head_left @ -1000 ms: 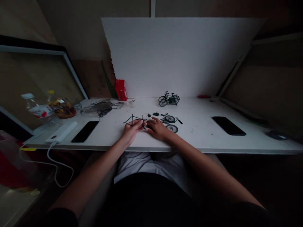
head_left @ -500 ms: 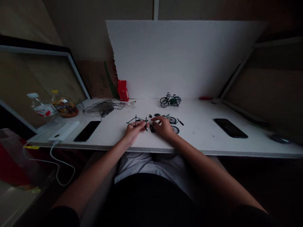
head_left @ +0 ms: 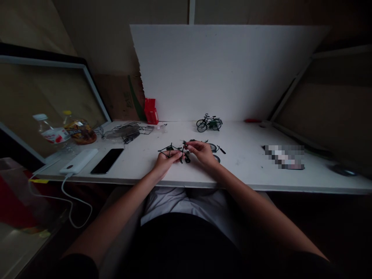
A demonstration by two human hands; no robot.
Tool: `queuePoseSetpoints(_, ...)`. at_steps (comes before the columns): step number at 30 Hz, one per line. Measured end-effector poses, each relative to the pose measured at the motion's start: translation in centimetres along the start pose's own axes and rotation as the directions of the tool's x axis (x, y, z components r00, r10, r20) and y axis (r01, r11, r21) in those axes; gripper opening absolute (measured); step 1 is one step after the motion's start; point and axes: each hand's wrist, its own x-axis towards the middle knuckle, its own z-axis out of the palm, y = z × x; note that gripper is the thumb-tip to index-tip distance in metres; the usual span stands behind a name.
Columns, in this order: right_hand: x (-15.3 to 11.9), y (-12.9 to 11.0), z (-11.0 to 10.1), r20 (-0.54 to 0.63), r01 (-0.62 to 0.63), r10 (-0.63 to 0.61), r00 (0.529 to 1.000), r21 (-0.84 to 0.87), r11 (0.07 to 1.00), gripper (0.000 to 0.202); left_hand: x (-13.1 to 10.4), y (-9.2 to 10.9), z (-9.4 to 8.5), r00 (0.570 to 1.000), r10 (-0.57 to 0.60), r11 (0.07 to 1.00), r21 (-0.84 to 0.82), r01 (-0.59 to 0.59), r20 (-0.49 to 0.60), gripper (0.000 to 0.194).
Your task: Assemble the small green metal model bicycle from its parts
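White table (head_left: 250, 166) bears phone (head_left: 106, 160), power bank (head_left: 78, 161), model bicycle (head_left: 209, 123).

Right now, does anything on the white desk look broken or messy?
The white backboard has a ragged, torn left edge. Otherwise nothing is spilled: loose small black wheels lie beside the right hand, and the left hand holds a thin black wire bicycle frame.

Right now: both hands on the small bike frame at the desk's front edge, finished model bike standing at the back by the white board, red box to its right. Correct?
Not quite. The head view shows the red box to the left of the finished model bike, not its right. The rest holds: left hand and right hand are on the small bike frame, and the model stands by the white board.
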Motion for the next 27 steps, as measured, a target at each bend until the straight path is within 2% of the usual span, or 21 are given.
queuePoseSetpoints(10, -0.5, -0.6, 0.7, 0.049, -0.055, 0.052, 0.997, 0.056, 0.997, 0.039, 0.3, -0.5, -0.3, 0.999, 0.032, 0.999, 0.022, -0.032, 0.002, 0.032)
queuePoseSetpoints(18, -0.4, -1.1, 0.9, 0.135, -0.033, 0.015, 0.991, 0.132, 0.991, 0.044, 0.2, -0.3, -0.3, 0.999, 0.032, 0.999, 0.041, -0.033, 0.023, 0.031)
queuePoseSetpoints(22, -0.4, -1.0, 0.9, 0.179, -0.061, 0.030, 0.983, 0.169, 0.984, 0.048, 0.2, -0.5, -0.4, 1.000, 0.023, 0.999, 0.048, -0.024, 0.019, 0.032)
queuePoseSetpoints(27, -0.3, -0.8, 0.8, 0.168, -0.093, 0.057, 0.984, 0.209, 0.973, 0.048, -0.1, -0.2, -0.3, 0.999, 0.032, 0.996, 0.080, -0.036, 0.043, 0.031)
